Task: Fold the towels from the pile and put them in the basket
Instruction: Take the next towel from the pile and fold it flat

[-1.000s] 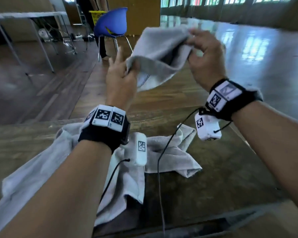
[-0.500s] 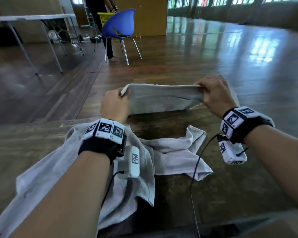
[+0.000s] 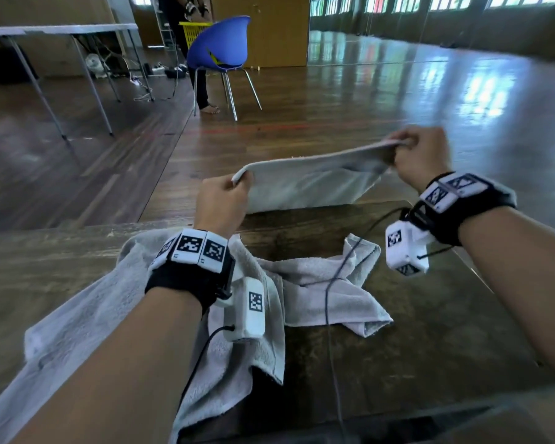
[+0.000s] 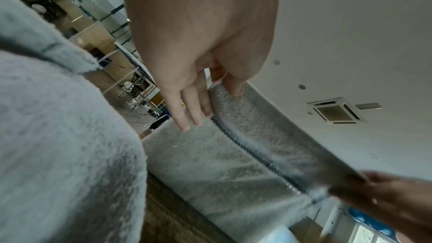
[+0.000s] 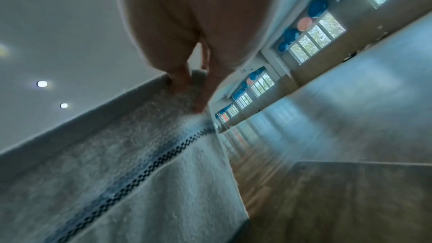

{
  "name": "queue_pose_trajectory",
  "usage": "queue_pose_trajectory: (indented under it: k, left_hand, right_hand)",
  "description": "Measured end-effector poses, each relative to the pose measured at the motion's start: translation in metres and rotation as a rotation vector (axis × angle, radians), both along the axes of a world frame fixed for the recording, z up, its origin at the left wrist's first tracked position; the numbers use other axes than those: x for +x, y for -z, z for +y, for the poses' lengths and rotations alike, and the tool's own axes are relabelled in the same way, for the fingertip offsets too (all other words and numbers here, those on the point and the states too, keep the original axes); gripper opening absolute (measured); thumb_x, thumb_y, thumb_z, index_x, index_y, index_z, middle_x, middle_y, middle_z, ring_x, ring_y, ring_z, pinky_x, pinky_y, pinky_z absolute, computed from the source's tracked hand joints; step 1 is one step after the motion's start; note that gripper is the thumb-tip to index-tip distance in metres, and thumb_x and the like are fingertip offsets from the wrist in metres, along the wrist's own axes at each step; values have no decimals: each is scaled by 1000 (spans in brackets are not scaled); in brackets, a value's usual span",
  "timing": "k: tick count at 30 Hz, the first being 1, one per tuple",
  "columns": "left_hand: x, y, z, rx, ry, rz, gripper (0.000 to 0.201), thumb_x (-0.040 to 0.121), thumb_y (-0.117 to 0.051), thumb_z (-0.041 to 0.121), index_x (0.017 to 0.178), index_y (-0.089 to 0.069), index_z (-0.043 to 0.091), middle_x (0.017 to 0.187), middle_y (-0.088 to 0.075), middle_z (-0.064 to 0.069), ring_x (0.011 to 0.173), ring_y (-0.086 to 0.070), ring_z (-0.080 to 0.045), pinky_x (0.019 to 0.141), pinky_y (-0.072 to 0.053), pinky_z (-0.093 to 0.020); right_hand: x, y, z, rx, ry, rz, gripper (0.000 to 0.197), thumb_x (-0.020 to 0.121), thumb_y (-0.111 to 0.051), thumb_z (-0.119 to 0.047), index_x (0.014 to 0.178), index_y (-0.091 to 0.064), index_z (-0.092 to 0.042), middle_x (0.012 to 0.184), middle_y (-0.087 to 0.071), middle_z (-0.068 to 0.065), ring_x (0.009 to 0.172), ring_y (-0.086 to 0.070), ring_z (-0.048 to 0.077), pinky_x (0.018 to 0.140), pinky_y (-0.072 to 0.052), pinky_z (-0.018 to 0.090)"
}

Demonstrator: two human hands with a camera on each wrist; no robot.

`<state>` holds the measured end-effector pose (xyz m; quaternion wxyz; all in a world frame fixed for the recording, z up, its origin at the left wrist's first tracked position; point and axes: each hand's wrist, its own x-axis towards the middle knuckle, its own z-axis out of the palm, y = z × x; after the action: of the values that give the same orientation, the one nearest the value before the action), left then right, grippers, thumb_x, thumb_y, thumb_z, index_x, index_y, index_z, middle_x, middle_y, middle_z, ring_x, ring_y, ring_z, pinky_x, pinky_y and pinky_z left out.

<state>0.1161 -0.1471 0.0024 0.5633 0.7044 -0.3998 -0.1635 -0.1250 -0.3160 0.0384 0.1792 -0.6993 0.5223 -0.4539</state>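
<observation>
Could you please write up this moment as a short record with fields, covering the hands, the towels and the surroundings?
left hand: pinches the left end of the held towel
right hand: grips the right end
held towel: grey, stretched between both hands, hanging above the table's far edge
pile: crumpled grey towels on the table, under the left forearm
basket: yellow, far back behind the blue chair
fold: not yet laid down

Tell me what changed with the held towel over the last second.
Both hands, left hand and right hand, brought the towel down from chest height and pulled it taut over the table edge. Both grips held throughout. The towel pile stayed put.
</observation>
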Motion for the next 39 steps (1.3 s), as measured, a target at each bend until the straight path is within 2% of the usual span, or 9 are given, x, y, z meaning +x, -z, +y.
queue_pose_trajectory:
  k: [3,10,17,21,24,26,31,35,39]
  left_hand:
    - [-7,0,-1,8,62,11,49,87,-59,49,80,-71,1,74,-58,-10,70,-54,-20,71,-53,-45]
    - [-8,13,12,250,206,-204,36,97,-59,27,67,-63,8,56,-50,-1,52,-43,-18,48,-33,-23]
    - [-19,18,50,166,351,-521,29,94,-65,29,72,-66,10,75,-63,0,79,-60,-24,71,-44,-33]
    - [-26,18,73,112,329,-399,25,92,-68,32,113,-74,19,106,-73,9,94,-67,-9,86,-54,-26]
    - [-37,13,90,41,346,-273,33,97,-60,31,64,-66,32,49,-48,20,43,-40,2,43,-34,-14]
    - [-44,9,98,15,338,-229,49,100,-55,28,51,-56,35,40,-38,18,37,-32,0,39,-26,-11]
    - [-52,-5,115,240,461,-37,35,99,-59,26,65,-67,21,66,-64,6,60,-59,-11,54,-47,-20]
    - [-49,-13,131,577,699,340,24,91,-67,23,97,-70,-1,82,-72,-14,66,-70,-22,55,-58,-28]
    - [-42,-8,122,442,582,371,32,91,-68,26,102,-71,-3,89,-73,-19,66,-71,-24,54,-58,-30]
  right_hand:
    - [-8,-24,6,-189,14,-98,25,94,-55,0,102,-77,-11,89,-67,4,83,-62,13,60,-41,6]
    - [-79,31,47,-150,-30,217,24,85,-60,5,91,-79,-7,71,-69,13,60,-54,18,69,-41,31]
    - [-136,79,106,-61,-44,219,16,82,-75,-11,87,-81,-26,79,-77,-5,75,-66,6,76,-43,21]
    - [-152,79,126,-14,-197,14,24,87,-75,-11,83,-74,-34,89,-74,-24,84,-66,-13,77,-46,3]
    - [-160,70,139,-7,-305,-157,28,90,-72,-10,88,-73,-38,91,-75,-23,82,-68,-8,73,-50,6]
    - [-167,64,146,-1,-303,-162,30,93,-68,-11,89,-70,-40,79,-72,-21,63,-61,-6,56,-48,9]
    - [-190,42,161,170,-340,16,20,95,-66,-17,89,-68,-36,59,-65,-4,53,-54,13,54,-50,32]
    - [-202,22,174,516,-524,-4,6,84,-71,-28,87,-71,-22,74,-62,11,64,-53,18,57,-43,26]
    - [-200,21,169,619,-536,63,12,87,-69,-27,90,-72,-15,77,-68,10,66,-60,22,63,-47,33]
